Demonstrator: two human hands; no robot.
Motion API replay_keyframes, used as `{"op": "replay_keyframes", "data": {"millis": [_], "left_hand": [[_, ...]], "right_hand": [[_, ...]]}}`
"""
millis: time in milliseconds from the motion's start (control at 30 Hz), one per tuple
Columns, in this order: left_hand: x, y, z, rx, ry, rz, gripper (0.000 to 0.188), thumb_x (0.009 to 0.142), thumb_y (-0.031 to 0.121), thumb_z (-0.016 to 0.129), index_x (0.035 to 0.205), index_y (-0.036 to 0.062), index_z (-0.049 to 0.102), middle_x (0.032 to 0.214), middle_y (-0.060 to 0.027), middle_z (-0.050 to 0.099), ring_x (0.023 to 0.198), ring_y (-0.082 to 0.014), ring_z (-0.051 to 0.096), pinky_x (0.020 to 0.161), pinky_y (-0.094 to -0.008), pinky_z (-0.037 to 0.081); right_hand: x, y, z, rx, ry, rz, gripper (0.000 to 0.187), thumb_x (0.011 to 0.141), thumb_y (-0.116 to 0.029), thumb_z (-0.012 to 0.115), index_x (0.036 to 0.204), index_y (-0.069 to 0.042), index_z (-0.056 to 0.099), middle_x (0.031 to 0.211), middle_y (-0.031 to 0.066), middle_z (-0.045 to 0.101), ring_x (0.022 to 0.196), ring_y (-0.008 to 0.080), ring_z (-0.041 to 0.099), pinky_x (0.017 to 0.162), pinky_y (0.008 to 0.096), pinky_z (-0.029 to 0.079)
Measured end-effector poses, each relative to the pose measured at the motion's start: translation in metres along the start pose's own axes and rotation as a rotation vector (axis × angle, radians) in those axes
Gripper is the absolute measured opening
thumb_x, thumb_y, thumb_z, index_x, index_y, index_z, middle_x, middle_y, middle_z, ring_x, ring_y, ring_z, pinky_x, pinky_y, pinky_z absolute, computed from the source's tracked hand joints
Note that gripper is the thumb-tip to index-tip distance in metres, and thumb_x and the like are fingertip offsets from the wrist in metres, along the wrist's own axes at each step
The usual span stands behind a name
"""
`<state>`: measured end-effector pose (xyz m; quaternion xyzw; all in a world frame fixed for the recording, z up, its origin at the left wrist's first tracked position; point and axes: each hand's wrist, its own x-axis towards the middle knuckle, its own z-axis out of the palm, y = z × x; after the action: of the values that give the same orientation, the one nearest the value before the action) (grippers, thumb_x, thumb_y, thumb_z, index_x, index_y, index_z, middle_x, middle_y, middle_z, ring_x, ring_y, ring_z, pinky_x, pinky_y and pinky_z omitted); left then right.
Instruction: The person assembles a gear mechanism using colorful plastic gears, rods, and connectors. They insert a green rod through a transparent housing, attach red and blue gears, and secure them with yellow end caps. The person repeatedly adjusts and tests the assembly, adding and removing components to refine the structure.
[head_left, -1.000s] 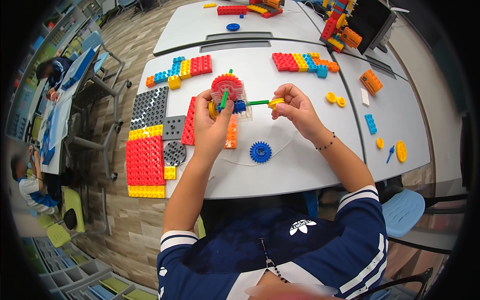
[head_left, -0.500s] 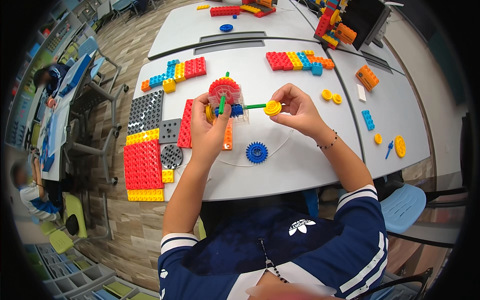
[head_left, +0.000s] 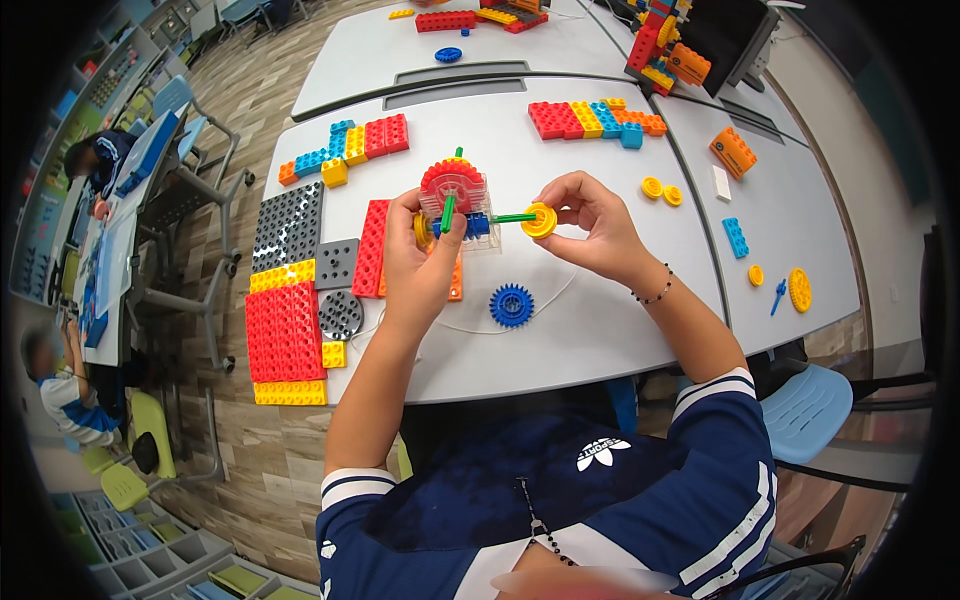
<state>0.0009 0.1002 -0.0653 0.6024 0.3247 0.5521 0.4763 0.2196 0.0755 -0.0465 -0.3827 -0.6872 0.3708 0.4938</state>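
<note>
My left hand (head_left: 424, 244) is closed round a gear assembly: a clear housing (head_left: 484, 190) with a red gear (head_left: 452, 180), a blue worm-like piece (head_left: 474, 226) and green axles. One green axle (head_left: 512, 217) sticks out to the right. A round yellow wheel (head_left: 540, 220) sits at that axle's end, pinched between the thumb and fingers of my right hand (head_left: 585, 228). Another yellow wheel (head_left: 421, 232) shows at the assembly's left side, partly hidden by my left fingers. A blue gear (head_left: 512, 305) lies on the table below the hands.
Red, grey and yellow building plates (head_left: 286, 330) lie at the table's left. Rows of joined bricks (head_left: 385, 137) rest farther back. On the right are small yellow wheels (head_left: 652, 188), a blue brick (head_left: 736, 237) and a larger yellow gear (head_left: 800, 290). A thin white cord (head_left: 470, 331) crosses the tabletop.
The yellow wheel in my right hand has turned to face the axle more and moved slightly left, against the green axle's end. My left hand keeps its hold.
</note>
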Motion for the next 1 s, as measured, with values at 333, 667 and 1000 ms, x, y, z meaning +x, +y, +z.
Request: {"op": "replay_keyframes", "data": {"millis": [333,667,1000], "left_hand": [[-0.002,0.002,-0.001,0.079,-0.003,0.01,0.04,0.089,0.018,0.064,0.117,-0.0021,0.044,0.108,-0.0087,0.048,0.101,-0.0146,0.051,0.089,-0.0287,0.042],[-0.002,0.0,-0.002,0.203,0.01,0.087,0.038,0.086,0.013,0.064,0.116,-0.0015,0.045,0.107,-0.0096,0.046,0.102,-0.0176,0.049,0.091,-0.0312,0.04],[-0.01,-0.002,0.01,0.24,-0.048,0.134,0.036,0.087,0.011,0.061,0.116,-0.0023,0.044,0.104,-0.0108,0.042,0.096,-0.0183,0.048,0.086,-0.0313,0.041]], "right_hand": [[-0.001,-0.004,-0.001,-0.086,0.045,-0.066,0.028,0.074,0.0,0.071,0.101,-0.001,0.063,0.098,0.009,0.065,0.087,0.0141,0.066,0.083,0.027,0.055],[-0.003,0.003,-0.005,0.132,-0.019,0.099,0.028,0.08,-0.002,0.068,0.107,0.0,0.064,0.098,0.0089,0.066,0.089,0.0128,0.065,0.084,0.0254,0.053],[-0.012,0.008,0.009,0.283,-0.089,0.245,0.031,0.082,-0.005,0.069,0.111,0.003,0.062,0.101,0.01,0.065,0.092,0.0136,0.063,0.084,0.0248,0.053]]}}
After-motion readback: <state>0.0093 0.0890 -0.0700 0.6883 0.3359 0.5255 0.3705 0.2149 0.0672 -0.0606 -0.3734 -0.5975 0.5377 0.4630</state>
